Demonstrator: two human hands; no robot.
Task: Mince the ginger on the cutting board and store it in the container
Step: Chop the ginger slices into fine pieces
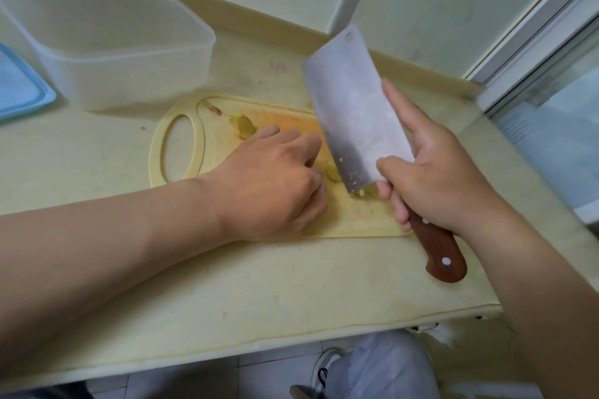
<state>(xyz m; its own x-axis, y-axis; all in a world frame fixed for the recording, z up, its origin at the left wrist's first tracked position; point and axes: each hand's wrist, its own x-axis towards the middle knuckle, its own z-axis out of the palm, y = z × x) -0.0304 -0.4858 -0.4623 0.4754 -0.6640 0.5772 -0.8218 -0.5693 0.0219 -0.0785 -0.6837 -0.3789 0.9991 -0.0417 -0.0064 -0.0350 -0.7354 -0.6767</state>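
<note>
the mincing step is in hand; nothing is seen stored. the ginger [334,173] lies on the board [353,220]: a pale slice at the board's middle, just beside the knife edge, and more pieces toward the board's handle end. the left hand [275,185] is set knuckles-up on the board, its fingers [308,142] curled under so that the tips are hidden; the slice seems to be pinned beneath them. the knife [353,107] is gripped by the right hand [444,178] over the board's near right corner, the blade pinched between thumb and forefinger and the wooden handle wrapped by the rest. the blade is tilted, heel low, tip raised, with ginger bits stuck to it. the container [129,52] stands open on the bench [259,285] beyond the board's handle end, a blue lid [19,87] beside it. the pieces are judged coarse, so more chopping is called for: the blade is to be brought down beside the curled knuckles, clear of them, and the scattered pieces gathered first.
</note>
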